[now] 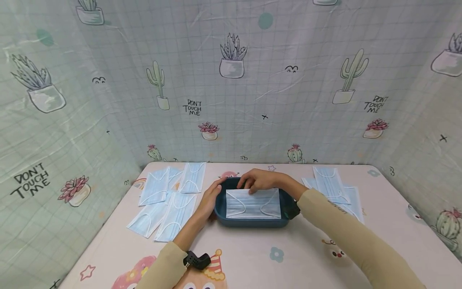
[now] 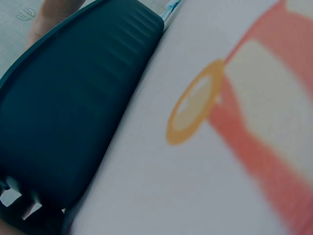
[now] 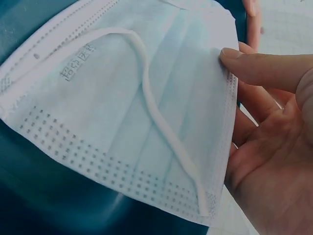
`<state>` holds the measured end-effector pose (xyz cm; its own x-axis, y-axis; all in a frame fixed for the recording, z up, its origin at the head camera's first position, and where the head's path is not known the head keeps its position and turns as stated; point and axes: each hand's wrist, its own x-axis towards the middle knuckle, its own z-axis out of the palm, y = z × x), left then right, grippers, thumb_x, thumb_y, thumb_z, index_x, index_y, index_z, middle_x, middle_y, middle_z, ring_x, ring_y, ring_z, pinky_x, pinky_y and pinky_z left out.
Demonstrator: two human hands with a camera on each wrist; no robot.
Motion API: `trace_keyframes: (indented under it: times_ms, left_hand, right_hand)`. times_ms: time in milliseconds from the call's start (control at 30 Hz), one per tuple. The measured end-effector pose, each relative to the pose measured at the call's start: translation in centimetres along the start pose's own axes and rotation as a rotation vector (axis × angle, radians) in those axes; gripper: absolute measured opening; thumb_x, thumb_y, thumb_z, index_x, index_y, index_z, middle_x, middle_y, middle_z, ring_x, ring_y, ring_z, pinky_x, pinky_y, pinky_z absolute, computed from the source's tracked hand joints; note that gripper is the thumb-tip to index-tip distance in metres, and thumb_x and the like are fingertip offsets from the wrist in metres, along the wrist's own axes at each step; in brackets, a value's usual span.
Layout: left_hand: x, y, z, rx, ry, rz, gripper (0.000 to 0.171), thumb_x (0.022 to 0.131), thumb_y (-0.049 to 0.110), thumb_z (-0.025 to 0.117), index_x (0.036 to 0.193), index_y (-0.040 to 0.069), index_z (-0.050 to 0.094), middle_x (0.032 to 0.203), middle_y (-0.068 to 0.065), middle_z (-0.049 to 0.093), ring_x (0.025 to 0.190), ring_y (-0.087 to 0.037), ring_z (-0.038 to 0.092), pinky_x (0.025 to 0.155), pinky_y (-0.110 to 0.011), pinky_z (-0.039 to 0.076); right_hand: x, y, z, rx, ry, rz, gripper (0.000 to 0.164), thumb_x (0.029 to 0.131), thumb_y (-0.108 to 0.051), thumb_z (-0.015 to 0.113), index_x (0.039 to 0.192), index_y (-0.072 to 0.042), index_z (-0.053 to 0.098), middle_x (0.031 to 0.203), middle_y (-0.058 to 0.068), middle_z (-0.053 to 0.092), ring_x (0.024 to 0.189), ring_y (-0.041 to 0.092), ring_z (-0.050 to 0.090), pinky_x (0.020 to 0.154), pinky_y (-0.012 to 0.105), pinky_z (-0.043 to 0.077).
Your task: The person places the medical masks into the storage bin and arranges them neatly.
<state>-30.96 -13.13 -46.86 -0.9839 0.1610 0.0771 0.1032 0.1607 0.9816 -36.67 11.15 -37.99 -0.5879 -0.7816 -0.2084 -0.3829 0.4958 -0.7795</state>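
A dark teal plastic basket (image 1: 249,223) with rounded corners sits at mid-table. My left hand (image 1: 209,199) grips its left end, fingertips at the rim. In the left wrist view the basket's ribbed side (image 2: 73,112) fills the left part, with slots at the lower end. A pale blue pleated face mask (image 1: 253,204) with white ear loops is inside the basket. My right hand (image 1: 260,179) pinches the mask's far long edge. The right wrist view shows the thumb (image 3: 244,63) on the near face of the mask (image 3: 122,98) and the fingers behind it.
Several masks (image 1: 155,185) lie overlapping on the table left of the basket. More masks (image 1: 330,184) overlap to the right, partly behind my right forearm. A printed pink cloth (image 1: 249,257) covers the table, and a cactus-patterned curtain (image 1: 231,100) rises behind and at both sides.
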Motion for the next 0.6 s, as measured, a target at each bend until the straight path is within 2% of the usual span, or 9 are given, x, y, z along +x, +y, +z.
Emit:
trace_keyframes:
  times_ms: [133, 367, 600]
  left_hand:
    - [-0.1, 0.0, 0.0, -0.003, -0.003, -0.008, 0.044, 0.112, 0.026, 0.036, 0.154, 0.022, 0.049, 0.164, -0.005, 0.043, 0.157, -0.032, 0.03, 0.13, -0.057, 0.017]
    - [-0.1, 0.0, 0.0, 0.015, 0.002, 0.0, 0.045, 0.112, 0.025, 0.035, 0.155, 0.02, 0.049, 0.164, -0.009, 0.042, 0.157, -0.036, 0.03, 0.128, -0.061, 0.017]
    - [-0.2, 0.1, 0.0, 0.02, -0.001, -0.043, 0.045, 0.112, 0.032, 0.036, 0.155, 0.027, 0.048, 0.166, -0.004, 0.039, 0.159, -0.034, 0.025, 0.129, -0.063, 0.012]
  right_hand:
    - [0.1, 0.5, -0.1, 0.004, -0.005, 0.019, 0.042, 0.088, 0.012, 0.065, 0.129, 0.006, 0.065, 0.109, 0.017, 0.074, 0.09, 0.016, 0.064, 0.082, 0.023, 0.053]
    - [0.4, 1.1, -0.2, 0.047, -0.022, 0.027, 0.045, 0.086, 0.015, 0.061, 0.13, 0.008, 0.063, 0.114, 0.021, 0.074, 0.092, 0.016, 0.065, 0.082, 0.024, 0.054]
    - [0.6, 1.6, -0.1, 0.086, -0.048, 0.051, 0.049, 0.086, 0.016, 0.06, 0.134, 0.007, 0.06, 0.119, 0.025, 0.071, 0.095, 0.018, 0.065, 0.077, 0.025, 0.052]
